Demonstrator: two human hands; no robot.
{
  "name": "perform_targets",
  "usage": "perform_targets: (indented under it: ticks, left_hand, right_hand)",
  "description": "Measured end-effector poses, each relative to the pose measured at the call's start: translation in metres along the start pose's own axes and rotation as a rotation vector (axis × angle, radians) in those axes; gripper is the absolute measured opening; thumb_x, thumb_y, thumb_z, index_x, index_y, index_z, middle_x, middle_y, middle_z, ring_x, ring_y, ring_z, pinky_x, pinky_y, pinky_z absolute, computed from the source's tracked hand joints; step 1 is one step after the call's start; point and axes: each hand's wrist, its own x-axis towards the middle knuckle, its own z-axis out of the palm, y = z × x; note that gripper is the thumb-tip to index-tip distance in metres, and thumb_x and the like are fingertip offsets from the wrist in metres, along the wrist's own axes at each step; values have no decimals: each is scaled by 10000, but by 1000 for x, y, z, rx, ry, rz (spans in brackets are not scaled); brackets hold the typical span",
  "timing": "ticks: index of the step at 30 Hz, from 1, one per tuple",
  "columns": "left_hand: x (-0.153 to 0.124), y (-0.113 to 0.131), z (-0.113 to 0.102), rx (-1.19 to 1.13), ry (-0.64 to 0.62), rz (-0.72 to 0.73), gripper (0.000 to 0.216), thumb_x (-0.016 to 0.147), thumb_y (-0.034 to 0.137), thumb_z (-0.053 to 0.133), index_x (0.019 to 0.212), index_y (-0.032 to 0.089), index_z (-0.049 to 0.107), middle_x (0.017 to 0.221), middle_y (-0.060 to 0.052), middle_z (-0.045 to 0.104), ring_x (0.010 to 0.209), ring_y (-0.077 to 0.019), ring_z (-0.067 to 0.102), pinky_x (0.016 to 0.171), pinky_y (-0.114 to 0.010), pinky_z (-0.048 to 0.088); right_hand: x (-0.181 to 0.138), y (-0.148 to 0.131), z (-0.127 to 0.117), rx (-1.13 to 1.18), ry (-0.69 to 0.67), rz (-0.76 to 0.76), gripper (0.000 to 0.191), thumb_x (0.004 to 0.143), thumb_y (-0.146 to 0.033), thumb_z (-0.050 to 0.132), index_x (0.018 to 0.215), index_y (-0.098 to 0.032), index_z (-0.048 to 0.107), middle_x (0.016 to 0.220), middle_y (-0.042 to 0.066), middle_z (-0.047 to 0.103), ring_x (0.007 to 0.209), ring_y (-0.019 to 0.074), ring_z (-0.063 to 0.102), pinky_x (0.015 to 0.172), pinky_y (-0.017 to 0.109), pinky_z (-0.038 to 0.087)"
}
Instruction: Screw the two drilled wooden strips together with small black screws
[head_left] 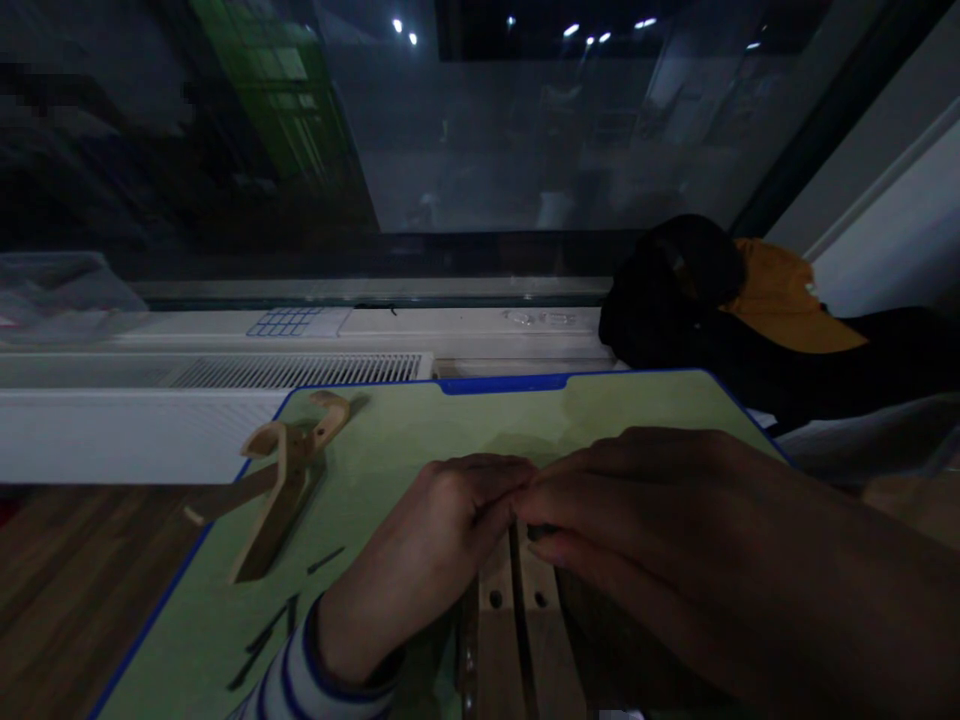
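Note:
My left hand (420, 555) and my right hand (675, 540) meet over the far end of a set of flat wooden slats (517, 620) with small holes, lying on a green mat (420, 430). Both hands have their fingers curled and pressed together on the slats' end. What sits under the fingertips is hidden. My left wrist shows a striped sleeve (300, 680). A joined wooden piece with hooked ends (281, 480) lies on the mat to the left, apart from my hands.
Several thin dark pins (277, 620) lie on the mat near my left wrist. A dark bag with an orange cap (780, 300) sits at the right. A white radiator sill (225, 370) and a dark window stand behind the mat. Wooden tabletop (67, 590) shows left.

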Motion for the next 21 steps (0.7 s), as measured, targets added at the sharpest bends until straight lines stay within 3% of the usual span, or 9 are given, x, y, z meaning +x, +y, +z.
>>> perform_targets:
  ticks: [7, 13, 21]
  left_hand:
    - [-1, 3, -2, 15, 8, 0, 243, 859, 85, 515, 932, 246, 683, 886, 31, 706, 801, -137, 638, 727, -243, 463]
    - [-1, -1, 1, -23, 20, -7, 272, 856, 70, 510, 973, 248, 680, 912, 26, 709, 813, -138, 641, 734, -249, 474]
    - [1, -1, 1, -23, 19, -21, 268, 854, 80, 513, 937, 266, 688, 891, 38, 714, 791, -143, 646, 724, -249, 479]
  right_hand:
    - [6, -2, -2, -9, 11, -43, 415, 790, -47, 452, 1110, -288, 557, 1093, -54, 665, 932, 160, 629, 707, 256, 474]
    - [7, -4, -4, 27, -43, 60, 421, 818, -65, 434, 1128, -321, 559, 1134, -51, 644, 971, 172, 616, 578, 239, 479]
    - [15, -5, -5, 63, -35, 110, 307, 876, -163, 436, 1077, -328, 601, 1052, -27, 676, 876, 165, 649, 503, 208, 462]
